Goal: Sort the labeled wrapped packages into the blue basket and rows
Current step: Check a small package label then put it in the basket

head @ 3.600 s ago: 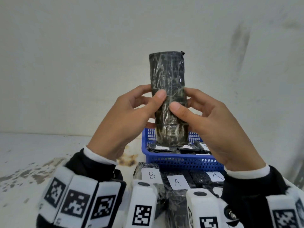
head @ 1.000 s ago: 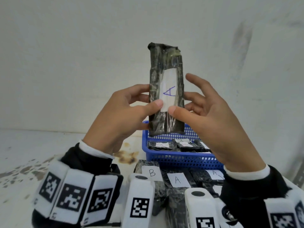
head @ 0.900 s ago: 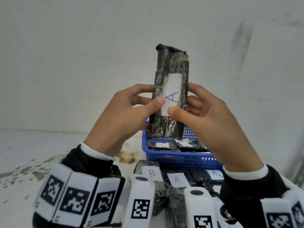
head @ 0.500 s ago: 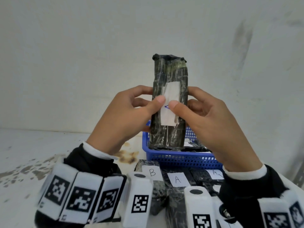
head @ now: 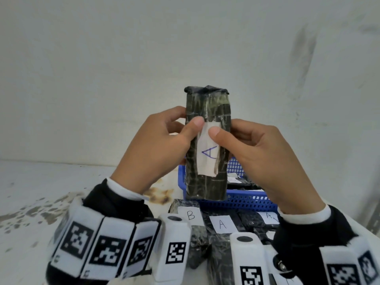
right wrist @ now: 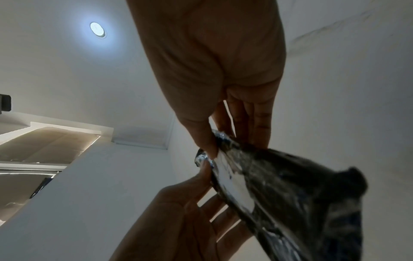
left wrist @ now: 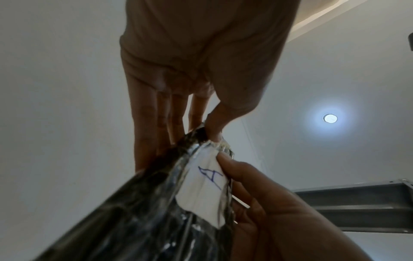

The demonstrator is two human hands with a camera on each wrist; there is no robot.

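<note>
Two hands share one grip: left hand (head: pixel 156 149) and right hand (head: pixel 265 159) pinch the wrapped package (head: pixel 206 140) upright between thumbs and fingers, above the blue basket (head: pixel 253 200). Its white label (head: pixel 207 153) reads "A", just below both thumbs. Step in hand, judging: label check. Next move calls for lowering it to wherever A belongs; which place, cannot tell. Below the grip, more labeled packages (head: pixel 221 225) lie in a row on the tabletop (head: pixel 41 186). Against 3.6 s ago: package turned, label now facing; half a second ago thumbs hid the letter.
</note>
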